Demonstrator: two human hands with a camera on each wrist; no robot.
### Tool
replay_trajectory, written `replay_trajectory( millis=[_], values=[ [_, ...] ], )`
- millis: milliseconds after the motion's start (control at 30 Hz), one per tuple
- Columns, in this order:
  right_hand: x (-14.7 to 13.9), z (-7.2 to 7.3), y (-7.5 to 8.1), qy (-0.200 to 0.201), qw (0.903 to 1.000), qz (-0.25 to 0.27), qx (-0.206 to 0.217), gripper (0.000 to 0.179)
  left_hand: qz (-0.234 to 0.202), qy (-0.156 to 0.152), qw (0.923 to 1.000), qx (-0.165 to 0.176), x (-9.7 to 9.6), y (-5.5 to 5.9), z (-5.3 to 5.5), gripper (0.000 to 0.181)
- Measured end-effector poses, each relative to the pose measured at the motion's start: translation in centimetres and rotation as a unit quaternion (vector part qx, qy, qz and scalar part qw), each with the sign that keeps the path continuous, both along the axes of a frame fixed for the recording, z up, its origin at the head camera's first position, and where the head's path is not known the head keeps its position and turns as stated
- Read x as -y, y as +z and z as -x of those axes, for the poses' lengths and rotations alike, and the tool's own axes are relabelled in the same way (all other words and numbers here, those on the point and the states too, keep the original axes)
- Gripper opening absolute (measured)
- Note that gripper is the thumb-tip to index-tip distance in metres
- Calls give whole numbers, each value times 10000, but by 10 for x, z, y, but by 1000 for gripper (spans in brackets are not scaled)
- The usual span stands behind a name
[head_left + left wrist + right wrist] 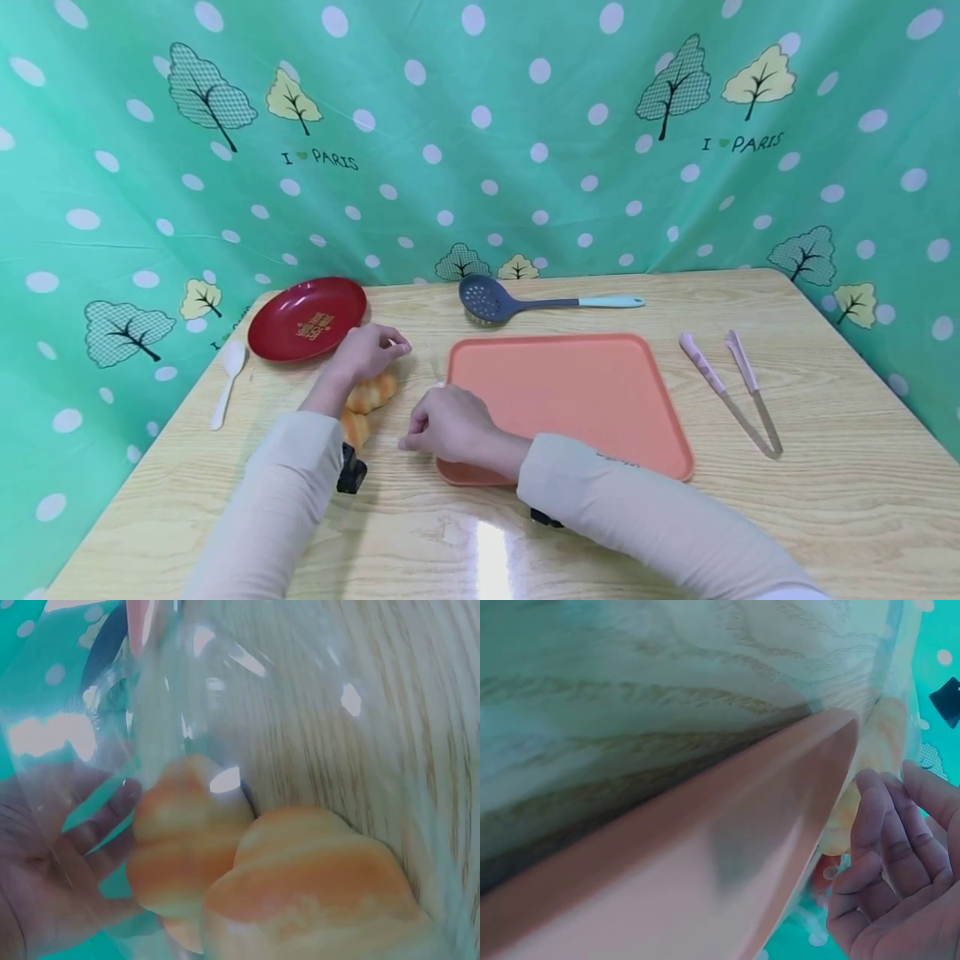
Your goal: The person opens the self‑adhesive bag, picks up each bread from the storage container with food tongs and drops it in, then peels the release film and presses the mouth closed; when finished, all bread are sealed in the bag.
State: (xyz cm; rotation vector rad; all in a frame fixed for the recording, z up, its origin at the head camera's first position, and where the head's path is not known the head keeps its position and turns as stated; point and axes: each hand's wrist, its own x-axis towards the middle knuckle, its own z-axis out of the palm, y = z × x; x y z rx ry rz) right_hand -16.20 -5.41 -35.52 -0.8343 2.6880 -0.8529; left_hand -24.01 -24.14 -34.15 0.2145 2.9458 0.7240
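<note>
My left hand (366, 354) is bent over a pair of golden-brown bread rolls (372, 392) at the table's left-middle. A clear, glossy bowl-like thing (351, 699) shows as curved highlights in the left wrist view; the rolls and left fingers appear through it. Its full outline is hard to make out. The left fingers curve against its far side. My right hand (453, 425) is over the left edge of the pink tray (570, 400), fingers curled and thumb close to them, apparently at the clear thing's near side. In the right wrist view the tray's rim (832, 724) passes beside that hand.
A red oval plate (307, 321) sits back left, beside a white spoon (228, 383). Behind the tray lies a dark slotted ladle (491, 300) with a light-blue handle. Tongs (735, 392) with pink handles lie right of the tray. A patterned green curtain (480, 167) hangs behind.
</note>
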Motion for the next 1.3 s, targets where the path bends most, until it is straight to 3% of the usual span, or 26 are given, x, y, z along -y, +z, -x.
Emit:
replay_trajectory(
  millis=[300,500,700,1033,1300],
  values=[
    [-3,5,7,7,9984,-15,-562,15,-496,224,9983,-198,7,15,-6,24],
    [-10,11,13,-132,9982,177,-551,7,-1021,299,9934,-439,14,21,-11,25],
    [-19,14,19,-312,9979,338,-463,9,-1288,421,9863,-944,21,27,-14,29],
    [-32,20,21,-711,9920,828,-641,11,-1798,947,9633,-1753,27,38,-22,31],
    [-35,32,26,-675,9838,1470,-768,10,-2272,1469,9330,-2372,33,48,-35,34]
  ],
)
